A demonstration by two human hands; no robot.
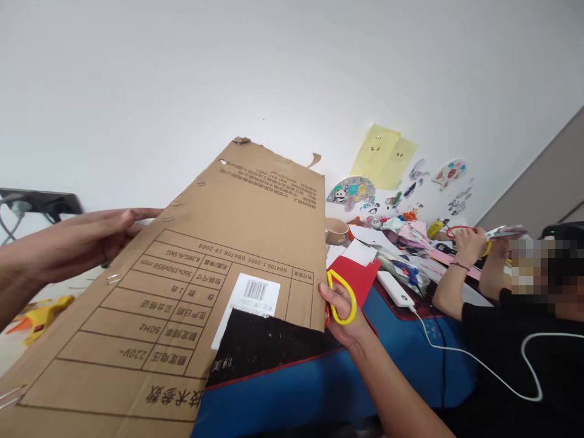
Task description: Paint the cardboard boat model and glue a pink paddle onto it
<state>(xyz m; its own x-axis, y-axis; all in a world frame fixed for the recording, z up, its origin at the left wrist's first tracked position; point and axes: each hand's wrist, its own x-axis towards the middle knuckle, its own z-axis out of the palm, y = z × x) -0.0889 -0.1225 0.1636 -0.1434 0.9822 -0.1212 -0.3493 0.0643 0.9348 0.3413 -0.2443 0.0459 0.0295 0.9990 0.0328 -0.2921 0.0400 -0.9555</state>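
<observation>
A large flat piece of brown cardboard (255, 201), printed with upside-down text and a table, is tilted up in front of me. My left hand (95, 234) holds its left edge, with some fingers hidden behind the board. At the right edge, my right hand (344, 319) is closed around scissors (351, 298) with yellow and red handles; the blades are out of sight. The right thumb touches the cardboard or lies just beside its edge; I cannot tell which. A barcode label (257, 292) lies on the board above a rectangular cut-out at its lower right.
A yellow glue gun (48, 319) lies at the left, below a power strip (41, 204). At the right are red paper (356, 274), a white power bank (396, 289) with its cable, and craft scraps. Beyond, another person's hand (469, 246) holds red-handled scissors.
</observation>
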